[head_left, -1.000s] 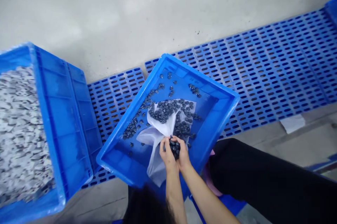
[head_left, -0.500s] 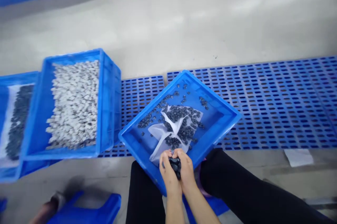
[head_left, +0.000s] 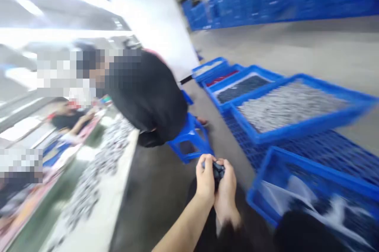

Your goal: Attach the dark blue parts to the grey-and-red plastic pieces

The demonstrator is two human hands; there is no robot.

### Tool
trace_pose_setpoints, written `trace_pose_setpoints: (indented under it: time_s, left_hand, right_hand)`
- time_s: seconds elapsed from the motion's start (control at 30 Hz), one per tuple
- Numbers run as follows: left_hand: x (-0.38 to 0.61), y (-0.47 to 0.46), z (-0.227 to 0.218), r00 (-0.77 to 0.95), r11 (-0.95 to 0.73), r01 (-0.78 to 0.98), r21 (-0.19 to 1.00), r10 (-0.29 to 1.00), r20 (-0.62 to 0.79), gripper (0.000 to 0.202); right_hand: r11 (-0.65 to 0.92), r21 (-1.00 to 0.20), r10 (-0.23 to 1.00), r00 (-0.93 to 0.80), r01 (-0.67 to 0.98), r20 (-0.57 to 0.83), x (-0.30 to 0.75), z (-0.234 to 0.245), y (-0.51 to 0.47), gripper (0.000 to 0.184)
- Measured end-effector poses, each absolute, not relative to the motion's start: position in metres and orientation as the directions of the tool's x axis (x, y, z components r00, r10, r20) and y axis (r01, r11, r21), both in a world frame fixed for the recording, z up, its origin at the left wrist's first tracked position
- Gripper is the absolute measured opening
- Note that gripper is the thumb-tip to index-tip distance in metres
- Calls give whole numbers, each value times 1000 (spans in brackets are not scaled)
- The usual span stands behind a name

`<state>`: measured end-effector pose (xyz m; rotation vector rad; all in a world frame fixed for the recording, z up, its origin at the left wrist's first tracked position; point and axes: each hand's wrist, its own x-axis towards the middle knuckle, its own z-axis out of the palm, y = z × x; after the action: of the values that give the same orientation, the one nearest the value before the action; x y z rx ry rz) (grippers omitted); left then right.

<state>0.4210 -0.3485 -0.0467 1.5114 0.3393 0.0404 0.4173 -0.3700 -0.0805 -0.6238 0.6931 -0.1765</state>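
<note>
My left hand [head_left: 206,177] and my right hand [head_left: 227,189] are cupped side by side. Between them lies a small heap of shiny black pieces [head_left: 218,170]; their exact kind is too blurred to make out. Both hands are raised over the floor, left of a blue crate [head_left: 265,171] at the lower right. Inside that crate, white sheets [head_left: 274,196] lie among dark pieces, smeared by motion. A dark knee hides part of the crate's near side.
A long table [head_left: 118,189] strewn with grey pieces [head_left: 94,177] runs along the left. A person in black [head_left: 148,98] sits on a blue stool [head_left: 189,141] ahead. Blue crates [head_left: 296,133] holding pale and dark pieces stand on a slatted blue pallet [head_left: 237,133].
The view has swung left, toward the table and the seated person. My cupped hands have left the crate with the black pieces still in them.
</note>
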Motion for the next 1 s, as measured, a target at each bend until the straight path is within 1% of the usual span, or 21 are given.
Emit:
trace_pose_setpoints:
  time_s: [0.1,0.23,0.3,0.37,0.47,0.53,0.6,0.7,0.77,0.87,1.0]
  left_hand:
    - [398,-270,-1,911,108,82,991,394,-118,23]
    - [358,-176,30,750,162,-32,986,656,-83,25]
    - [338,-130,36,614,156,-95,983,786,-66,24]
    - [314,-81,36,436,102,-145,984,900,-29,23]
    - [275,-10,26,182,-18,-142,990,982,44,22]
    - [253,31,14,86,-63,-98,993,994,71,23]
    - [240,65,1,43,-84,-50,995,995,86,24]
    - [233,105,-14,39,-120,22,993,992,119,26]
    - [232,125,-21,55,-149,71,986,988,145,27]
    - [230,142,-27,65,-194,151,969,980,186,27]
    - [223,149,-31,42,-257,264,930,966,255,26]
  right_hand:
    - [826,-522,-147,812,-213,-565,402,-35,-292,22]
    - [724,-536,121,846,-434,-520,369,2,-198,22]
    - [641,-568,263,843,-516,-469,353,12,-148,23]
    - [550,-607,410,819,-574,-403,333,14,-95,23]
    - [418,-684,592,751,-598,-294,297,7,-18,27]
    - [355,-751,665,715,-557,-216,276,-3,24,30]
    - [319,-823,707,696,-470,-123,264,-13,58,28]
    - [298,-917,729,683,-264,40,264,-24,94,27]
    - [286,-953,739,656,-97,155,270,-27,110,26]
    - [253,-957,772,567,140,287,280,-28,123,25]
    - [188,-913,813,464,363,352,288,-29,120,25]
